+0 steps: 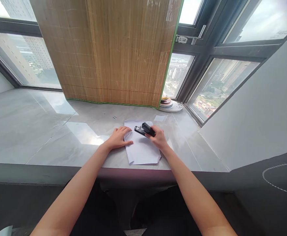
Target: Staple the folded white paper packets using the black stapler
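Note:
On the ledge lies white paper (143, 152), perhaps several sheets, with its corners and left edge bent up. My right hand (158, 137) is wrapped round a black stapler (144, 129), which is above the upper part of the paper with its nose pointing left. The stapler's jaws are spread apart. At the paper's left edge rests my left hand (120, 137), thumb and fingers apart, with the thumb and fingertips touching the sheet. Some of its fingers are hidden beneath the hand. Behind the paper lie small strips that look like staples (114, 117).
A bamboo blind (114, 52) hangs down to the back of the grey marble-look ledge (47, 131). A stack of plates or discs (169, 105) stands in the back right corner. Windows (222, 85) and a white wall (261, 105) border the right side. A beaded cord (268, 183) hangs at far right.

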The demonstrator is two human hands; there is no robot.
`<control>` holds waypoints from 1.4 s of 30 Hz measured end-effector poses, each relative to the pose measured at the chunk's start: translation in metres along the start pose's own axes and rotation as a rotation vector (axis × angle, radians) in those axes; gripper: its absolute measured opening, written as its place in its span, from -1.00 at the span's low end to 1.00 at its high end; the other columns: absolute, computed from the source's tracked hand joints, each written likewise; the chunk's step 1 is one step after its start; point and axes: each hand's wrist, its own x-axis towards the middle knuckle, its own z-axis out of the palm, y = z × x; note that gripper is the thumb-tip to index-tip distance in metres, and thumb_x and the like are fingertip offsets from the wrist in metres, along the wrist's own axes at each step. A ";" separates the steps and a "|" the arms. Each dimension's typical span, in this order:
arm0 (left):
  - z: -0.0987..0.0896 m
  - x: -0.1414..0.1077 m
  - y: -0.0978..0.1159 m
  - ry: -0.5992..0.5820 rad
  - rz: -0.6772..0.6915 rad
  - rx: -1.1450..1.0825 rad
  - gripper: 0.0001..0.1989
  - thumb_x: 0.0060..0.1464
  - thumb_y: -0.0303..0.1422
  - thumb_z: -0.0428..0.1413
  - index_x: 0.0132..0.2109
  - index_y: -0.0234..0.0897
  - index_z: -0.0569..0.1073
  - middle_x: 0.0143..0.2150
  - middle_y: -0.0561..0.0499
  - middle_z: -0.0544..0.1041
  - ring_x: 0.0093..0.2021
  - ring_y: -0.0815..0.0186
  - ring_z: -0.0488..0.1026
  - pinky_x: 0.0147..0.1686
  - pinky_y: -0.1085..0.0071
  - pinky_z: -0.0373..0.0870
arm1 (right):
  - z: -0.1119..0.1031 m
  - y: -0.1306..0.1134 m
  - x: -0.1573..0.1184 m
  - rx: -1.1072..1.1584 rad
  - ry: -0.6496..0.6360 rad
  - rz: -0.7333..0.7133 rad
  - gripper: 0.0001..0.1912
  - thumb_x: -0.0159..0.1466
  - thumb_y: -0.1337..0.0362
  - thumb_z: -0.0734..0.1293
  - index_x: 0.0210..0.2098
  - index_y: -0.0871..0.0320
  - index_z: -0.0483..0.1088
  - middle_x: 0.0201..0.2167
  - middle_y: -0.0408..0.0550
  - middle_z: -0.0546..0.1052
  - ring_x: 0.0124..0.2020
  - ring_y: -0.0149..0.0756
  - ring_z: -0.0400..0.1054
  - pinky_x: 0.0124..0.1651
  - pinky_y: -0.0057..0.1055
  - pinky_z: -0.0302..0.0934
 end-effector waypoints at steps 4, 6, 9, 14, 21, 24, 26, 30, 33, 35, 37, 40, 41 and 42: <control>0.001 0.000 -0.001 0.019 -0.009 -0.020 -0.38 0.23 0.10 0.25 0.27 -0.10 0.43 0.31 -0.16 0.50 0.33 -0.12 0.37 0.23 0.01 0.19 | 0.008 0.002 -0.002 0.024 -0.080 -0.075 -0.59 0.22 0.28 0.48 0.07 0.06 0.58 -0.01 0.01 0.69 0.00 -0.04 0.55 0.15 -0.11 0.37; 0.001 0.001 0.000 0.036 -0.015 -0.033 -0.38 0.21 0.09 0.26 0.28 -0.10 0.43 0.30 -0.15 0.50 0.34 -0.12 0.36 0.23 0.02 0.19 | 0.013 0.000 -0.002 -0.002 -0.118 -0.104 -0.59 0.22 0.32 0.48 0.07 0.04 0.60 0.01 0.01 0.69 0.02 -0.04 0.54 0.19 -0.07 0.36; 0.001 0.001 0.001 0.035 -0.015 -0.048 -0.39 0.20 0.09 0.27 0.25 -0.10 0.44 0.27 -0.13 0.51 0.33 -0.12 0.37 0.23 0.03 0.19 | 0.014 -0.004 -0.002 -0.003 -0.150 -0.119 -0.58 0.24 0.32 0.48 0.10 0.03 0.60 0.02 0.00 0.69 0.02 -0.06 0.53 0.19 -0.09 0.36; -0.001 0.000 0.001 0.020 -0.025 -0.066 -0.41 0.21 0.10 0.27 0.23 -0.10 0.44 0.27 -0.11 0.52 0.31 -0.10 0.39 0.22 0.04 0.19 | 0.002 -0.008 0.001 0.167 0.059 0.026 -0.68 0.35 0.06 0.41 -0.05 0.08 0.66 -0.13 0.00 0.67 -0.15 -0.16 0.49 -0.06 -0.25 0.36; 0.000 0.000 -0.002 0.028 -0.027 -0.099 -0.43 0.19 0.07 0.30 0.20 -0.12 0.46 0.25 -0.11 0.53 0.31 -0.09 0.40 0.27 0.02 0.19 | -0.006 -0.004 -0.003 0.238 0.322 0.265 -0.65 0.22 0.19 0.28 -0.64 0.10 0.53 -0.68 -0.23 0.17 -0.56 -0.38 0.12 -0.34 -0.36 0.14; 0.001 0.001 -0.003 0.049 -0.002 -0.143 -0.43 0.15 0.05 0.33 0.18 -0.13 0.48 0.21 -0.10 0.55 0.29 -0.07 0.42 0.37 -0.02 0.14 | -0.003 -0.004 -0.003 0.208 0.305 0.236 -0.65 0.18 0.19 0.26 -0.68 0.10 0.47 -0.67 -0.24 0.11 -0.57 -0.40 0.05 -0.38 -0.38 0.03; 0.001 0.001 -0.004 0.055 -0.011 -0.194 -0.42 0.13 0.04 0.35 0.18 -0.13 0.49 0.21 -0.11 0.55 0.26 -0.06 0.44 0.36 -0.01 0.22 | -0.002 -0.005 -0.003 0.151 0.307 0.223 -0.62 0.16 0.18 0.25 -0.75 0.08 0.28 -0.65 -0.23 0.02 -0.56 -0.42 -0.03 -0.41 -0.38 -0.06; 0.002 0.001 -0.005 0.054 -0.048 -0.279 -0.36 0.08 0.06 0.37 0.19 -0.13 0.48 0.22 -0.14 0.52 0.24 -0.06 0.46 0.24 0.05 0.39 | -0.001 -0.006 -0.002 0.061 0.297 0.245 -0.56 0.15 0.19 0.24 -0.74 0.04 -0.05 -0.59 -0.21 -0.10 -0.51 -0.43 -0.14 -0.42 -0.37 -0.16; 0.003 0.001 -0.005 0.070 -0.068 -0.290 -0.35 0.06 0.06 0.39 0.18 -0.14 0.48 0.20 -0.15 0.52 0.22 -0.06 0.47 0.24 0.03 0.39 | 0.001 -0.006 -0.002 0.011 0.280 0.224 -0.54 0.19 0.20 0.24 -0.72 0.04 -0.07 -0.57 -0.20 -0.10 -0.50 -0.42 -0.17 -0.42 -0.36 -0.19; 0.003 0.001 -0.005 0.075 -0.077 -0.297 -0.35 0.04 0.06 0.39 0.17 -0.14 0.48 0.18 -0.14 0.53 0.19 -0.05 0.48 0.21 0.03 0.41 | 0.001 -0.007 -0.002 -0.013 0.295 0.203 -0.51 0.25 0.19 0.24 -0.73 0.04 -0.03 -0.59 -0.21 -0.08 -0.51 -0.41 -0.15 -0.42 -0.36 -0.13; 0.002 0.001 -0.004 0.079 -0.078 -0.305 -0.35 0.03 0.06 0.40 0.16 -0.15 0.49 0.16 -0.15 0.53 0.17 -0.05 0.49 0.20 0.03 0.42 | 0.001 -0.008 -0.002 0.015 0.307 0.158 -0.50 0.34 0.12 0.23 -0.71 0.06 0.16 -0.62 -0.20 0.05 -0.51 -0.38 0.00 -0.38 -0.38 0.03; 0.002 0.001 -0.004 0.084 -0.082 -0.313 -0.35 0.01 0.05 0.41 0.15 -0.16 0.51 0.16 -0.16 0.54 0.17 -0.06 0.49 0.20 0.02 0.42 | 0.003 -0.007 0.001 0.129 0.185 0.066 -0.62 0.39 -0.03 0.31 -0.35 0.08 0.57 -0.35 -0.06 0.53 -0.29 -0.25 0.38 -0.19 -0.35 0.30; 0.002 0.001 -0.004 0.085 -0.084 -0.314 -0.34 -0.01 0.05 0.42 0.15 -0.16 0.51 0.17 -0.16 0.54 0.17 -0.07 0.48 0.20 0.02 0.41 | 0.003 -0.006 0.002 0.154 0.101 0.042 -0.64 0.36 -0.06 0.36 -0.20 0.08 0.61 -0.18 0.00 0.61 -0.17 -0.20 0.45 -0.14 -0.33 0.35; 0.002 0.001 -0.004 0.085 -0.085 -0.315 -0.33 -0.02 0.05 0.42 0.15 -0.16 0.52 0.17 -0.17 0.54 0.18 -0.07 0.48 0.21 0.02 0.41 | 0.005 -0.004 0.002 0.158 0.010 0.022 -0.62 0.32 -0.07 0.41 -0.09 0.07 0.62 -0.07 0.02 0.63 -0.10 -0.16 0.49 -0.09 -0.31 0.37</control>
